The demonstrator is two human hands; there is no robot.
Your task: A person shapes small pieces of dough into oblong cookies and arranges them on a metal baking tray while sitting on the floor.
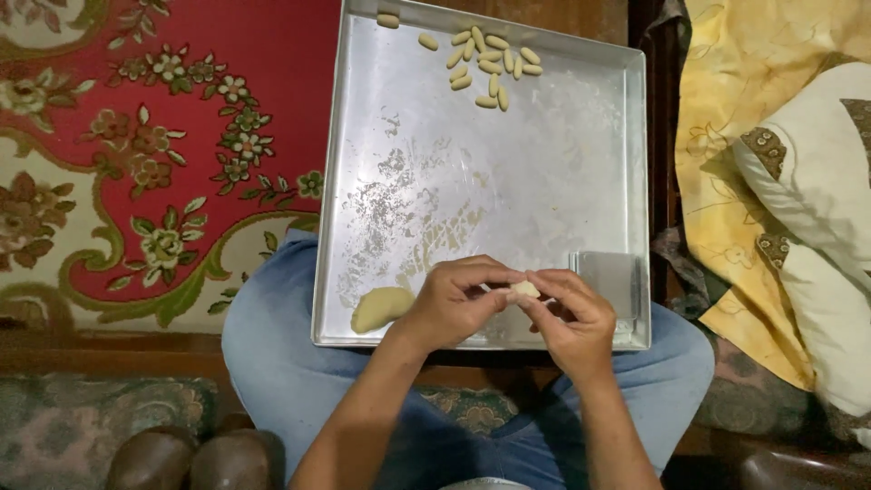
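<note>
A large square metal tray (363,227) rests on my lap. Over its near edge my left hand (454,304) and my right hand (572,318) meet, fingertips pinching a small pale piece of dough (524,289) between them. A bigger lump of dough (379,308) lies in the tray's near left corner, just left of my left hand. Several small oblong shaped dough pieces (490,63) lie in a cluster at the tray's far edge. A flat metal scraper (610,277) stands in the near right corner, beside my right hand.
A red and cream floral carpet (154,145) covers the floor to the left. A yellow cloth (753,136) and cream cushions (817,181) lie to the right. My legs in blue jeans (272,363) support the tray. Dark wooden furniture edges show along the bottom.
</note>
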